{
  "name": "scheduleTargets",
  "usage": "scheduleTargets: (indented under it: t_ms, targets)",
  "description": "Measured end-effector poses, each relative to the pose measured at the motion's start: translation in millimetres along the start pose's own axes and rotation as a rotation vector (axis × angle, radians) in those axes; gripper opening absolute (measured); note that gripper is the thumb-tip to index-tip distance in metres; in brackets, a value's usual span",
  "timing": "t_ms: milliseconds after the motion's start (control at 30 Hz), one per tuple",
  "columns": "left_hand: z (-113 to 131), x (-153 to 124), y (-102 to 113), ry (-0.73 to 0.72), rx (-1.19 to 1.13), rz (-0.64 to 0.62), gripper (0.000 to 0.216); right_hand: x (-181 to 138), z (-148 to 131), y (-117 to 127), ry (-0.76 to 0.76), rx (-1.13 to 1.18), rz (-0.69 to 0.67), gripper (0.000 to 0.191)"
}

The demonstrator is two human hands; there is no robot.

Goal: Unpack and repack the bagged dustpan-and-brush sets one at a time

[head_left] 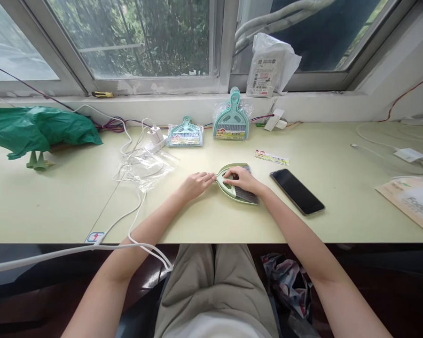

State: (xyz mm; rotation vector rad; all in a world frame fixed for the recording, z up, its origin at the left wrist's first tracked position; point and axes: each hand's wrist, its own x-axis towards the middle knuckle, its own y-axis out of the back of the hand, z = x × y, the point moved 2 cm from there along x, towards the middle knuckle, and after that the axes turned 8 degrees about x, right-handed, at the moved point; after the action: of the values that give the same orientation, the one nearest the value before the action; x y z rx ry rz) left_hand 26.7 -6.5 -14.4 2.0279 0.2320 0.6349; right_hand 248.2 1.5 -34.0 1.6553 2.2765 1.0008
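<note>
A small green dustpan (229, 190) lies on the table in front of me, its handle pointing left. A matching hand brush with grey bristles (246, 195) rests in it. My left hand (197, 185) is closed at the handle end, fingers together over it. From the right, my right hand (245, 180) reaches over the pan, its thumb and fingers curled onto the brush's green body. The fingertips' exact hold is partly hidden. Just beyond lies a printed label strip (271, 157), and a crumpled clear plastic bag (148, 169) is to the left.
Wrapped blue dustpan sets, a small one (185, 133) and a larger stack (231, 119), stand at the back. A phone (297, 191) lies to the right. White cables (137, 209) run across the left side. A green plastic sheet (42, 129) and a face-tissue pack (411, 199) sit at the sides.
</note>
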Motion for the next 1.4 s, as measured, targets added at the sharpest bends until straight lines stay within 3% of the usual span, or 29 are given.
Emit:
scheduleTargets:
  t_ms: [467, 733, 867, 967, 1067, 1133, 1200, 1267, 1333, 1400]
  targets:
    - [-0.2, 0.0, -9.2, 0.049, -0.253, 0.022, 0.031, 1.2, -2.3, 2.1, 0.047, -0.042, -0.024, 0.020]
    - [0.7, -0.8, -7.4, 0.029, -0.165, 0.023, 0.031, -2.5, -8.5, 3.0, 0.108, -0.121, -0.043, 0.021]
    - [-3.8, -1.1, -6.9, 0.082, -0.251, 0.105, 0.032, -3.5, -12.5, 4.6, 0.085, -0.150, 0.003, 0.024]
    - [-8.9, 0.9, -7.4, 0.243, -0.361, 0.248, 0.032, -2.1, -17.7, 1.8, 0.011, -0.185, 0.089, 0.025]
    - [-15.0, 3.4, -12.7, 0.589, -0.579, 0.430, 0.049, 3.2, -26.1, -3.6, -0.052, -0.209, 0.227, 0.024]
    - [-16.2, 5.6, -21.5, 0.776, -0.917, 0.446, 0.068, 8.9, -31.7, -6.6, -0.096, -0.198, 0.351, 0.024]
    - [-11.7, 9.4, -30.6, 0.813, -1.376, 0.288, 0.069, 15.7, -35.3, -8.6, -0.139, -0.179, 0.475, 0.024]
    - [-3.4, 12.2, -33.3, 0.755, -1.736, 0.081, 0.070, 23.0, -36.2, -10.6, -0.176, -0.148, 0.562, 0.024]
    - [2.5, 12.6, -29.7, 0.730, -1.869, 0.006, 0.081, 29.8, -34.3, -13.6, -0.195, -0.102, 0.599, 0.026]
    - [4.1, 11.7, -24.9, 0.780, -1.862, 0.029, 0.097, 35.3, -30.6, -17.4, -0.188, -0.041, 0.599, 0.026]
